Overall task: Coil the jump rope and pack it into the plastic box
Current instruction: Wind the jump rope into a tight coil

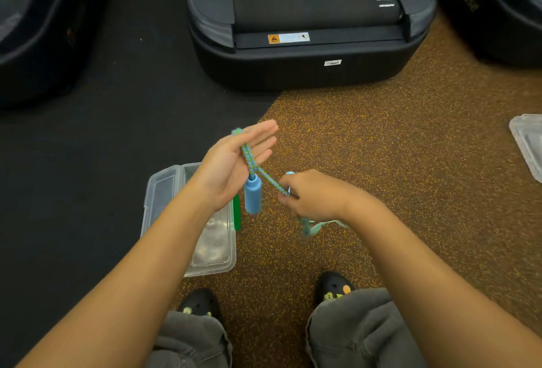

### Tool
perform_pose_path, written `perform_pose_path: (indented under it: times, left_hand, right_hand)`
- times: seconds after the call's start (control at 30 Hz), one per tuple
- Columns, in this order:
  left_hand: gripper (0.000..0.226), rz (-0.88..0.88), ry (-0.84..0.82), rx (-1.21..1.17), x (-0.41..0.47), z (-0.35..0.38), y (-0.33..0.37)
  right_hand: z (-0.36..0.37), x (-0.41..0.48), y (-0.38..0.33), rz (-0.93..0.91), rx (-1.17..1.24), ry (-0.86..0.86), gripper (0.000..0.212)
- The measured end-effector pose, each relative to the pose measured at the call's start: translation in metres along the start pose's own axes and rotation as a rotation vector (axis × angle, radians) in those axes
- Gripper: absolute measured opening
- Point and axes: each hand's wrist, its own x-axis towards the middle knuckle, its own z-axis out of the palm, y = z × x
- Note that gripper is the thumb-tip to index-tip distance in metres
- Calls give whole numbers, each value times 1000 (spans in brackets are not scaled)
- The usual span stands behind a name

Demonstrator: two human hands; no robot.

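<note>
The jump rope point(249, 157) is a blue-green braided cord with light blue handles. My left hand point(234, 162) is held flat, fingers straight, with the cord looped over it near the thumb. One blue handle point(252, 197) dangles below that palm. My right hand point(311, 196) is closed on the cord and on the tip of the other handle point(290, 174); loose rope point(311, 226) hangs blurred beneath it. The clear plastic box point(217, 262) lies on the floor under my left forearm, its lid point(159, 194) open to the left, with a green clasp point(236, 215) on its right side.
A black treadmill end point(308, 65) stands ahead, with other dark machines point(38, 44) at the far left and right. Another clear plastic lid point(528, 141) lies at the right edge. My shoes point(334, 287) and grey trouser legs are at the bottom on speckled brown flooring.
</note>
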Motion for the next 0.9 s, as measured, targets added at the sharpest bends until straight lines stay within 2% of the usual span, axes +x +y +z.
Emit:
perform_pose_path:
  times: [0.1, 0.17, 0.27, 0.33, 0.43, 0.57, 0.7, 0.77, 0.9]
  left_hand:
    - [34, 44, 67, 183, 3, -4, -2]
    - [35, 61, 51, 418, 4, -5, -7]
    - [33, 20, -37, 791, 1, -1, -15]
    - [47, -34, -97, 874, -2, 3, -16]
    - [66, -51, -170, 910, -4, 6, -15]
    - [64, -69, -196, 831, -6, 1, -10]
    - [46, -69, -229, 674, -8, 0, -1]
    - [43, -59, -181, 606, -6, -3, 2]
    - [44, -28, -9, 533, 0, -14, 4]
  right_hand:
    - [-7, -4, 2, -8, 2, 24, 21]
    - [-11, -7, 2, -36, 4, 79, 21]
    - [-17, -8, 4, -68, 45, 262, 17]
    - [-19, -9, 7, -84, 61, 376, 16]
    - [-21, -8, 10, -109, 90, 416, 16]
    - [-23, -7, 13, -103, 138, 440, 12]
    - [-28, -11, 18, -62, 217, 322, 32]
    - [-30, -13, 24, -37, 216, 267, 35]
    - [-38, -18, 36, 64, 142, 261, 29]
